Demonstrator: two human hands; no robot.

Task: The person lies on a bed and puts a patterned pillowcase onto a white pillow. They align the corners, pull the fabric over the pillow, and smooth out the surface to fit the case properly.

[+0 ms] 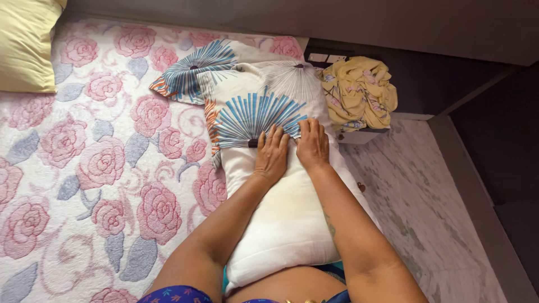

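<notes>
Pillowcase [255,106] is covering only the far end; bare pillow [286,219] is showing below the grip. Left hand [272,154] and right hand [312,143] are lying flat, fingers spread, clamping nothing, at the case's edge.

The picture is bright and soft, like daylight. The rose bedspread [84,168] looks clear and sharp. The top right corner is dark. Small soft shadows sit under the arms. Nothing shines too hard. The edges bend a little.
</notes>
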